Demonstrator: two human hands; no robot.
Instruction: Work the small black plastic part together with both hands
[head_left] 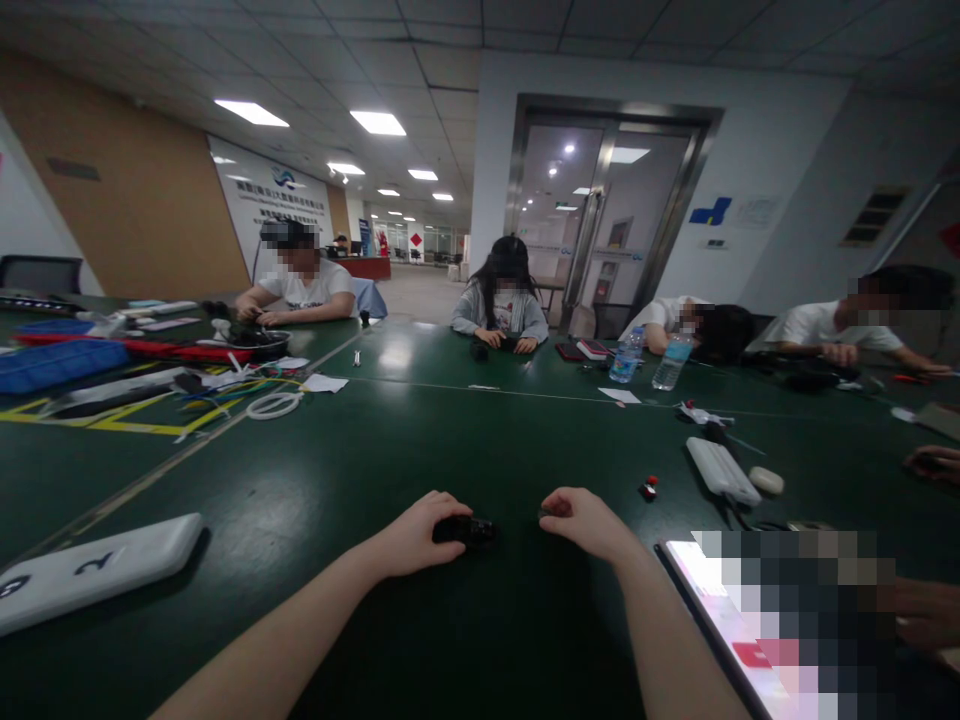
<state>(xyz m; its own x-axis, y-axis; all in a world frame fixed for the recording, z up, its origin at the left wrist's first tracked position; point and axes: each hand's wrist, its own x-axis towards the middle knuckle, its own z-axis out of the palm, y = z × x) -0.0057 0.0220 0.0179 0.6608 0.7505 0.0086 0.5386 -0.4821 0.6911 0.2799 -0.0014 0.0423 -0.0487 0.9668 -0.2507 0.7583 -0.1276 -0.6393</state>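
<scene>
My left hand [421,532] is wrapped round a small black device [477,531], its fingers behind and thumb in front. The device rests on or just above the dark green table [517,440]; its exact kind is too dark to tell. To the right, my right hand [589,520] is closed in a pinch, apart from the device. A tiny dark thing shows at its fingertips, too small to name. Beyond that hand lies a small red and black piece [649,487].
A white power bank [722,470] and a bright-screened tablet [724,610] lie at right. At left is a long white case [105,570] marked 2. Farther off are a blue tray [64,366], a coiled white cable [274,404] and water bottles [673,360]. Several people sit around the table.
</scene>
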